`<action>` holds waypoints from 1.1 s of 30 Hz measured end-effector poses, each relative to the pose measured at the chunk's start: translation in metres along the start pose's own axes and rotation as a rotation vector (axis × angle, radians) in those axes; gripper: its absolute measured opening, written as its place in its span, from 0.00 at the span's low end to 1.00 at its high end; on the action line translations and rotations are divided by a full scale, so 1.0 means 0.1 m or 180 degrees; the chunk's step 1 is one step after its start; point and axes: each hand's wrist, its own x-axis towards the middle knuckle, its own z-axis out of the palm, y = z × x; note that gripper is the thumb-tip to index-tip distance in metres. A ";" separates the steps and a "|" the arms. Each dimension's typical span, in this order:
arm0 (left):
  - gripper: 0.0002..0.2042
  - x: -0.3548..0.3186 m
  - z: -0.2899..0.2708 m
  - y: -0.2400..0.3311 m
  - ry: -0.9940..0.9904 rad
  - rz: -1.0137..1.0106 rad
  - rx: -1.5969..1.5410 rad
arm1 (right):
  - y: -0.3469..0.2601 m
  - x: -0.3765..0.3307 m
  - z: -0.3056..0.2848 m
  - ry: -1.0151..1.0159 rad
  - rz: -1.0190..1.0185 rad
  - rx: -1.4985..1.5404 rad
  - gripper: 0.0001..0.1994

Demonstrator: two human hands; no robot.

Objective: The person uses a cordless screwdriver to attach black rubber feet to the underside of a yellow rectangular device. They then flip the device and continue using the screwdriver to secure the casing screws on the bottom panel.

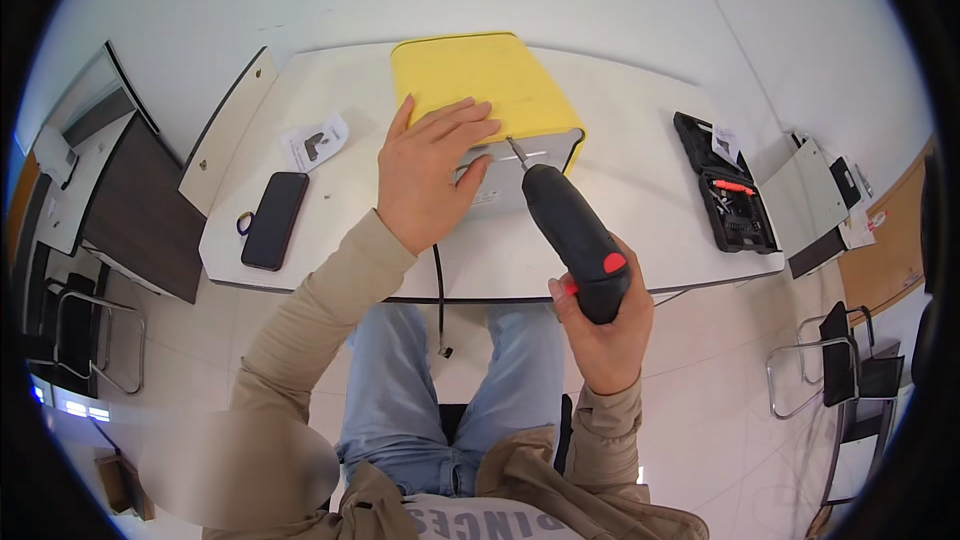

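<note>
A yellow metal case (pixel 480 80) with a grey end panel (pixel 505 185) lies on the white table, that panel turned toward me. My left hand (pixel 430 160) rests on the case's near left part, fingers stretched across the yellow top and thumb down over the panel. In my right hand (pixel 610 330) is a black cordless screwdriver (pixel 572 230) with red buttons, gripped around its handle. Its bit (pixel 515 150) points away from me and meets the upper edge of the panel, just under the yellow cover. Whether a screw sits under the tip is too small to tell.
On the table's left lie a black phone (pixel 275 221), a small dark ring (pixel 245 224) and a printed paper (pixel 316 142). An opened black tool case (pixel 735 205) with bits stands at the right edge. A black cable (pixel 440 285) hangs over the front edge. Chairs stand on both sides.
</note>
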 end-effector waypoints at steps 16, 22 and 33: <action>0.49 1.31 0.38 -1.62 -0.1947 -0.1928 -0.0172 | -0.02 0.05 -0.08 -0.0094 0.0029 -0.0129 0.27; 0.45 1.32 0.37 -1.64 -0.1971 -0.2007 -0.0462 | -0.03 0.04 -0.09 -0.0047 -0.0089 -0.0071 0.26; 0.35 1.25 0.36 -1.60 -0.1581 -0.1820 -0.0662 | -0.01 0.04 -0.12 -0.0084 0.0097 -0.0072 0.27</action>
